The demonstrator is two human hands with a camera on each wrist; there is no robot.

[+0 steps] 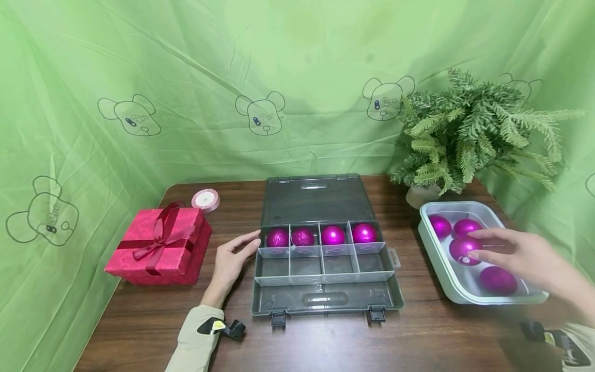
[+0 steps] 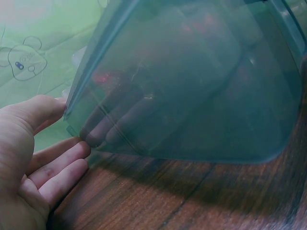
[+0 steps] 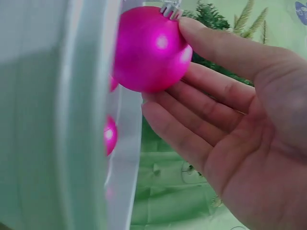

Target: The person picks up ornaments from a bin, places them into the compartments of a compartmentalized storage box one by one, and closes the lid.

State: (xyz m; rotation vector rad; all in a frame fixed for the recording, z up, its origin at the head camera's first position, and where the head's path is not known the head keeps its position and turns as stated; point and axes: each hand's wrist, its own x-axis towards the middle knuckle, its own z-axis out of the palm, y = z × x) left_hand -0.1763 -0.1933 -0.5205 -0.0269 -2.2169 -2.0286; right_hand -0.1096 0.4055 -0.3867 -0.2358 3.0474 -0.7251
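My right hand [image 1: 520, 256] pinches a shiny magenta Christmas bauble [image 3: 151, 50] between thumb and fingers, the thumb by its silver cap. Beneath and around it is a pale plastic tub [image 1: 441, 263] holding several more baubles, among them a matte one [image 1: 498, 280]. At the left side of a grey compartment case [image 1: 325, 298], my left hand [image 1: 232, 258] touches the outer wall and rim with thumb and fingertips. The case's lid [image 1: 318, 199] lies back. Its rear row holds glittery baubles [image 1: 277, 237] on the left and shiny ones [image 1: 364, 233] on the right, one per compartment.
A red gift box [image 1: 155, 248] with a bow stands at the left. Behind it lies a roll of pink ribbon [image 1: 206, 200]. A potted artificial fir [image 1: 469, 134] rises behind the tub. Green cloth [image 1: 316, 46] surrounds the wooden table [image 1: 381, 343].
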